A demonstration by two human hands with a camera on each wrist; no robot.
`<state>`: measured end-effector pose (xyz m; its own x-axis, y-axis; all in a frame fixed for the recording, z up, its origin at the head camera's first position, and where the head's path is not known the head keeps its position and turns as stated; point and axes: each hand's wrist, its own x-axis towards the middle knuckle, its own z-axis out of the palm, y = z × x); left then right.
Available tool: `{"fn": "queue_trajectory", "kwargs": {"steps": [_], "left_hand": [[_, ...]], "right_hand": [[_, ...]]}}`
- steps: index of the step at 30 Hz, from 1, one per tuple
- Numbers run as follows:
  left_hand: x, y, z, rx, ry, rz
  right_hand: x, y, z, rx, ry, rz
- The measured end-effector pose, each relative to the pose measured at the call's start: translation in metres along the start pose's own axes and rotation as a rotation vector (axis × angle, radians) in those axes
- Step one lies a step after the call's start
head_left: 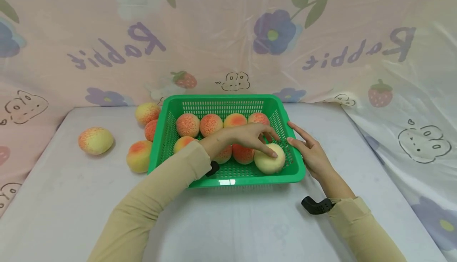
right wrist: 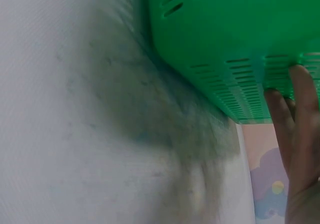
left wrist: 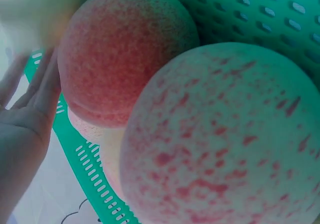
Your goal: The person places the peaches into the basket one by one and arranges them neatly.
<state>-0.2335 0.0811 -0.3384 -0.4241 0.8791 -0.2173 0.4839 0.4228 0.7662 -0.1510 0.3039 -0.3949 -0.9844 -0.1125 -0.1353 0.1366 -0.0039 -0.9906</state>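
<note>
Beige sleeves fill the bottom of the head view, both arms reaching up the frame over a pale, smooth table (head_left: 64, 198). At the right wrist sits a black strap (head_left: 315, 205), matte and curved.

Left hand (head_left: 250, 135) is inside the green plastic basket (head_left: 221, 102), fingers arched down and fingertips resting on top of a pale yellow peach (head_left: 268, 159) in the lower right corner of the basket. It is a loose, fairly wide grip draped over the round fruit, not clamped tight. Right hand (head_left: 310, 150) lies just outside, fingers straight and pressed flat against the basket's slotted right wall; the right wrist view shows those fingers (right wrist: 300, 114) against the perforated green plastic (right wrist: 225, 43).

Close up from the left wrist, two speckled peaches (left wrist: 125, 53) look matte and foamy, red flecks over cream, packed against the mesh wall (left wrist: 260, 13).

More round, red-blushed peaches sit in a row along the far side of the basket (head_left: 210, 124). Four others lie on the table at the left of the frame, one well apart (head_left: 95, 139), three beside the basket's left wall (head_left: 139, 155). Behind hangs a glossy pink sheet (head_left: 321, 55) printed with flowers, strawberries and "Rabbit".
</note>
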Motion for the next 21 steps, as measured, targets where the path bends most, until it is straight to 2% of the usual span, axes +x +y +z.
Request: {"fn": "queue_trajectory", "kwargs": {"steps": [4,9,17,21], "left_hand": [[-0.001,0.000,-0.001,-0.042,-0.012,-0.001],[-0.005,-0.002,-0.002,-0.074,0.005,0.005],[-0.025,-0.004,-0.015,-0.145,0.099,0.008],[-0.040,-0.003,-0.026,-0.135,0.149,-0.029]], "right_hand": [[0.000,0.001,-0.001,0.001,-0.005,-0.010],[0.001,0.002,0.000,0.006,-0.009,-0.008],[0.000,0.000,0.001,-0.004,0.001,-0.002],[-0.001,-0.002,0.001,-0.013,0.014,0.003]]}}
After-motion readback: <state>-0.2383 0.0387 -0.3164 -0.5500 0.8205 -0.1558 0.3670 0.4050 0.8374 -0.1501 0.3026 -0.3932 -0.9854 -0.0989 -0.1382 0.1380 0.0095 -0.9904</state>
